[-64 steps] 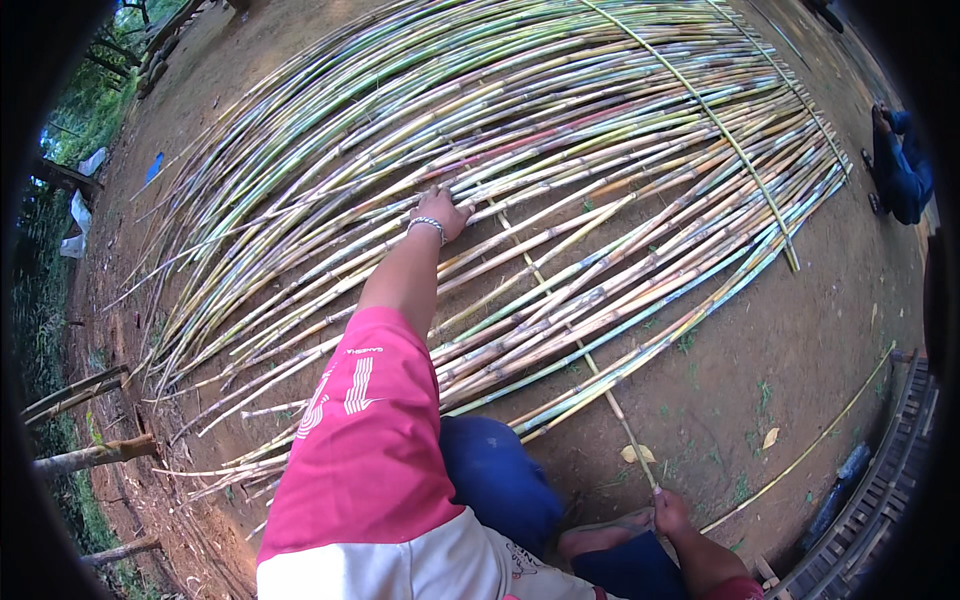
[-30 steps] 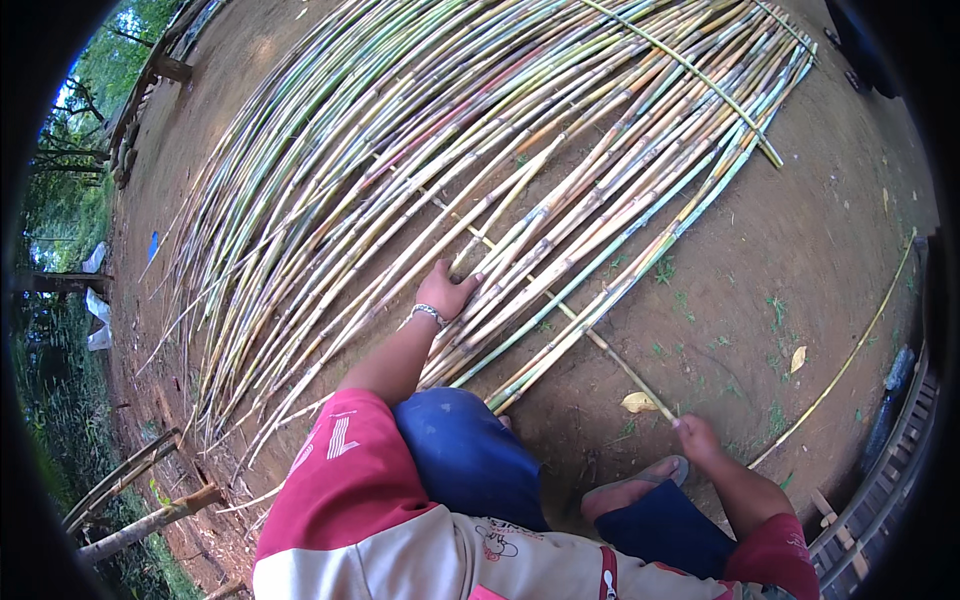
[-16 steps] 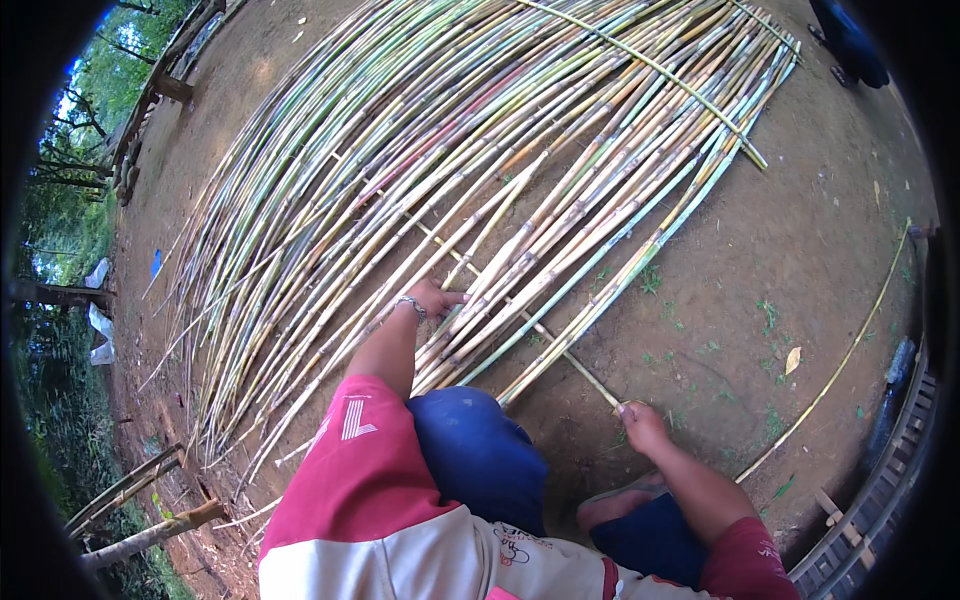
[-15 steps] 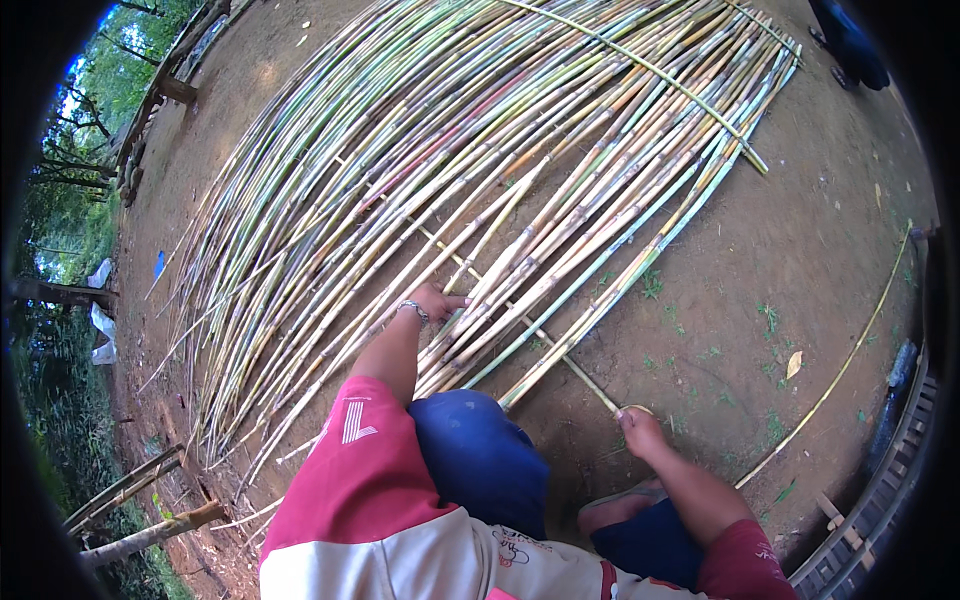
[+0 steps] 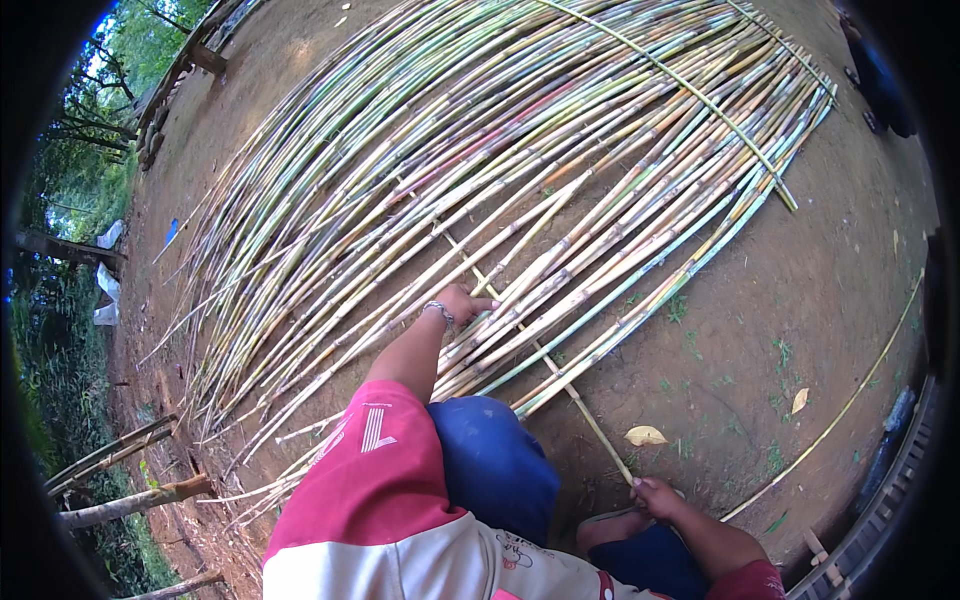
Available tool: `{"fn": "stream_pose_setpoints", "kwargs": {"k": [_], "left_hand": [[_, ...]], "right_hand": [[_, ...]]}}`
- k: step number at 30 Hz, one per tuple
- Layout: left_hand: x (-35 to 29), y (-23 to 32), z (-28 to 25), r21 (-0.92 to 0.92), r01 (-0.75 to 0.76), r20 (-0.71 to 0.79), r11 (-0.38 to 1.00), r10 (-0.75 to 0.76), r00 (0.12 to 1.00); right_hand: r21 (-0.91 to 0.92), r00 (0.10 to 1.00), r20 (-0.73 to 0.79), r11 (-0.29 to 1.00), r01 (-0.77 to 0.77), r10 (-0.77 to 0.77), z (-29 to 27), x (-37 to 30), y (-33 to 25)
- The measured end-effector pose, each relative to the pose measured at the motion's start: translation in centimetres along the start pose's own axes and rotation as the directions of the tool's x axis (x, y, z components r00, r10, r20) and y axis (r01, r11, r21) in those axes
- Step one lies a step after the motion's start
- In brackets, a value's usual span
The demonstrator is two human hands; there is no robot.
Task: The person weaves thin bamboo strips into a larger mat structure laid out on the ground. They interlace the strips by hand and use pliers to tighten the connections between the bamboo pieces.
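A wide spread of long bamboo canes [image 5: 560, 265] lies side by side on the ground in front of me, in green, tan and brownish tones. One thinner cross pole [image 5: 590, 422] runs crosswise to them at the near side. My right hand [image 5: 655, 498] is closed round this pole's near end, beside my foot. Among the nearest canes is my left hand [image 5: 460, 303], with a bracelet on its wrist. Its finger stretches out against the canes next to the cross pole, and part of the hand's underside is hidden.
A second thin pole [image 5: 690, 95] lies across the far canes. At the right, a long single stick [image 5: 840, 432] rests on the dirt near a slatted wooden edge [image 5: 890, 500]. A dry leaf [image 5: 645, 436] lies near my right hand. Another person's dark-clothed legs [image 5: 880, 85] show at the far right.
My right hand has drawn closer to my body with the cross pole's end, uncovering the dry leaf. My left hand stays among the same canes. The whole view has shifted slightly.
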State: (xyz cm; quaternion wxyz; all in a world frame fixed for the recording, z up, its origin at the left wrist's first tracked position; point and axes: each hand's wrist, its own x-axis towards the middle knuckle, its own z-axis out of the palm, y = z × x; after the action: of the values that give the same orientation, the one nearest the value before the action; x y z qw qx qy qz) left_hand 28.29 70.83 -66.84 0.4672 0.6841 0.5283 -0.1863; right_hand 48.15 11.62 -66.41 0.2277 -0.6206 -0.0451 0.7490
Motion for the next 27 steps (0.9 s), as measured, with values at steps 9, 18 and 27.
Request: {"fn": "stream_pose_setpoints", "kwargs": {"k": [9,18,27], "left_hand": [[1.9,-1.6,-0.1,0.023,0.039,0.126,0.999,-0.041,0.991],[0.1,0.8,-0.2,0.098,0.001,0.077,0.995,-0.009,0.997],[0.2,-1.6,-0.7,0.125,-0.098,-0.031,0.987,0.102,0.994]], "right_hand": [[-0.116,0.981,-0.137,0.985,0.125,-0.14,3.1,1.5,-0.6],[-0.164,0.978,-0.137,0.978,0.132,-0.155,2.3,2.2,-0.6],[-0.467,0.843,-0.374,0.864,0.189,-0.387,7.4,5.3,-7.4]]}}
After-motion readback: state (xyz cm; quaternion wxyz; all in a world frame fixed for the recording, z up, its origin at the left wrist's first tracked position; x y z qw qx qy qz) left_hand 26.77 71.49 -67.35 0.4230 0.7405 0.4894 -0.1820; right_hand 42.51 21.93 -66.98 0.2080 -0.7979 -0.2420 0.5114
